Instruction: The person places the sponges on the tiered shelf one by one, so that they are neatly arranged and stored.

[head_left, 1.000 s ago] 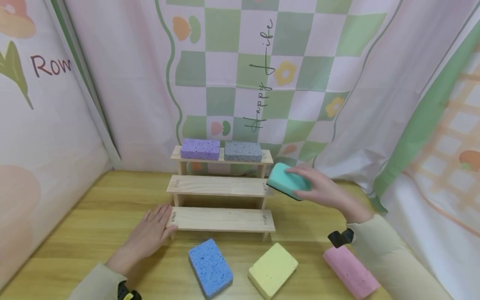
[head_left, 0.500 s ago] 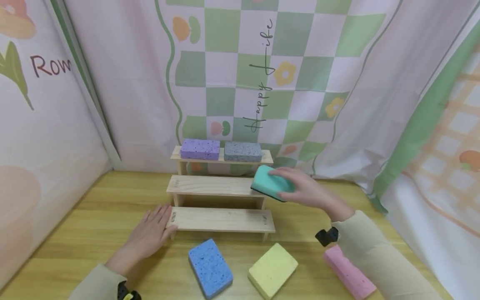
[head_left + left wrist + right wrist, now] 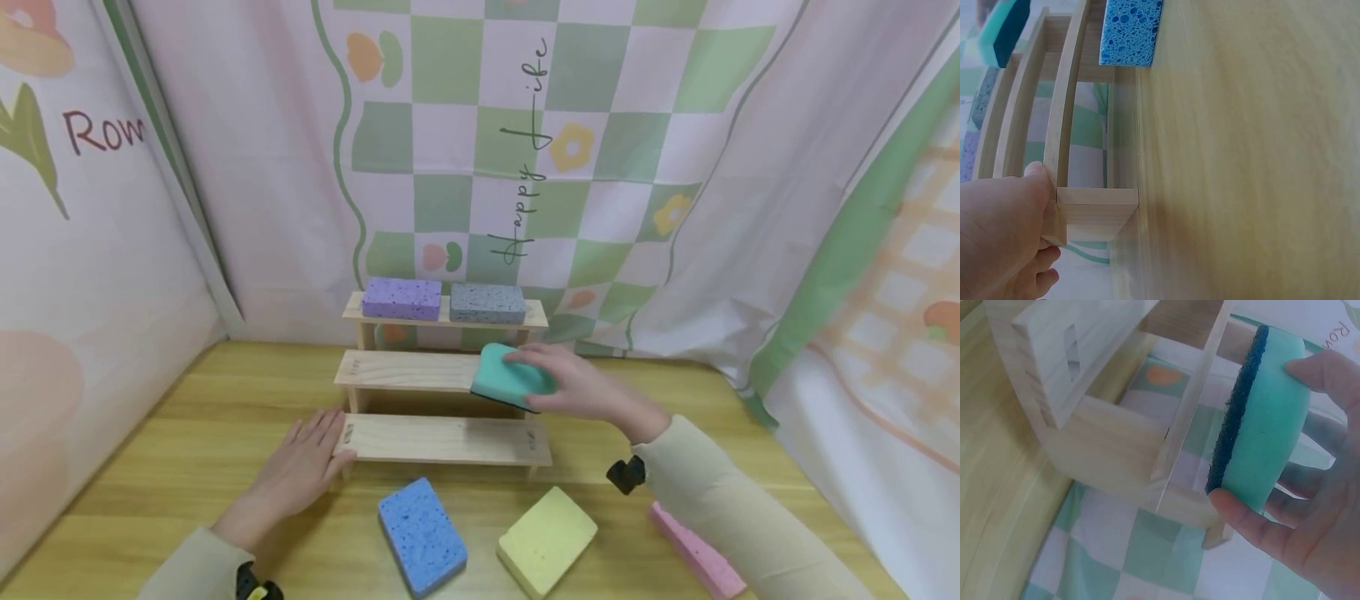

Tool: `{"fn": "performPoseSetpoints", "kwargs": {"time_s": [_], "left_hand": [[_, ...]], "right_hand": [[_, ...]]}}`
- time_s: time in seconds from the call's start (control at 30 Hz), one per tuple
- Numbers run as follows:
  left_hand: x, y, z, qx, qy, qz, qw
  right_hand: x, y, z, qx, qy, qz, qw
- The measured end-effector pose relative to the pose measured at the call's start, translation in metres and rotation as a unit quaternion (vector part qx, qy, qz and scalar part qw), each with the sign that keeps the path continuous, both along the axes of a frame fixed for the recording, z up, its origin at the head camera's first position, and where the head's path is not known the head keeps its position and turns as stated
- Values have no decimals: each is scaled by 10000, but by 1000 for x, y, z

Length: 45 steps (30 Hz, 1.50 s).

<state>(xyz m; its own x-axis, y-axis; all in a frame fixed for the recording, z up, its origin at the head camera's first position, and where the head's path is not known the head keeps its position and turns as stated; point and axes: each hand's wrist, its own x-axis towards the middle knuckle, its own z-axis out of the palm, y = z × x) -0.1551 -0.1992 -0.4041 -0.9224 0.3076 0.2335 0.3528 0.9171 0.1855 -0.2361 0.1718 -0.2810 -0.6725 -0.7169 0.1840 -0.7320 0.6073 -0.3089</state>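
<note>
My right hand [image 3: 573, 383] holds a teal sponge [image 3: 506, 377] over the right end of the middle step of a three-step wooden display stand [image 3: 405, 371]. In the right wrist view, thumb and fingers grip the sponge [image 3: 1272, 419] by its edges, its dark scouring layer turned to the step. At the stand's lower left corner is my left hand [image 3: 300, 462]; in the left wrist view its thumb and fingers hold the end of the bottom step [image 3: 1063, 125]. A purple sponge [image 3: 401, 298] and a grey sponge [image 3: 487, 303] lie side by side on the top step.
In front of the stand, a blue sponge [image 3: 422, 536] and a yellow sponge [image 3: 547, 542] lie on the wooden table [image 3: 187, 467]. A pink sponge [image 3: 697, 550] is partly covered by the right sleeve. A patterned curtain [image 3: 510, 142] hangs close behind the stand.
My right hand has carried the teal sponge left and slightly down, from beside the stand to over the middle step's right end. My left hand keeps its place.
</note>
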Motion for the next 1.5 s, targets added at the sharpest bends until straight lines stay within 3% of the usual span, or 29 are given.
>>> {"fn": "performPoseSetpoints", "kwargs": {"time_s": [0.7,1.5], "left_hand": [[1,1,2,4,-28,12,10000],[1,1,-1,-22,-74,50,10000]], "right_hand": [[-2,-50,-2,493,19,275,9984],[-23,-114,-7,763,19,607,9952]]}}
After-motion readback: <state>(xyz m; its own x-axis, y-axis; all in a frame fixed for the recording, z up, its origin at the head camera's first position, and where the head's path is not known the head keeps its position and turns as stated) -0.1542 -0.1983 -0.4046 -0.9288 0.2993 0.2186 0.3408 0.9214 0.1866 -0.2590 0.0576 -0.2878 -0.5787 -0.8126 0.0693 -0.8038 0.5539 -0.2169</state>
